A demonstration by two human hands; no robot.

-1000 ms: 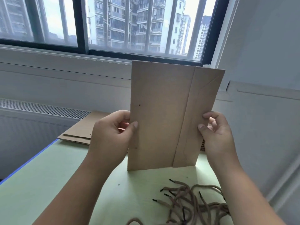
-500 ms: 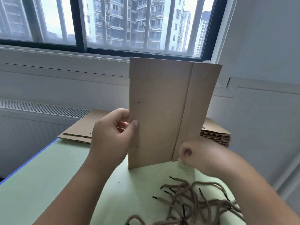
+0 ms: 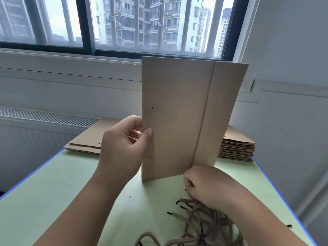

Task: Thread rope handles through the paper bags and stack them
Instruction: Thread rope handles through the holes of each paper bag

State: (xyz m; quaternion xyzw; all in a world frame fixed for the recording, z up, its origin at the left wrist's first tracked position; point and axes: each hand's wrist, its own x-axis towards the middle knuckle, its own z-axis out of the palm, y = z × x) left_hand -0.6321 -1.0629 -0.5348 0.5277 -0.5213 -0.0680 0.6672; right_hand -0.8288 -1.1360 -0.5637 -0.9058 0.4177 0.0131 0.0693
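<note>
On pale green bench [image 3: 53, 201], flattened brown paper bag [image 3: 177, 112] standing upright on its lower edge, with low pile of flat bags [image 3: 88, 139] behind at left and taller stack [image 3: 236, 148] behind at right. Left grip [image 3: 124, 146] pinching bag's left edge between thumb and fingers, between two punched holes. Right grip [image 3: 207, 185] just below bag's right corner, fingers curled down onto loose rope handles [image 3: 204, 219]; unclear whether clasping one.

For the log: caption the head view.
Left hand holds a folded paper bag upright; right hand over the rope handles.
</note>
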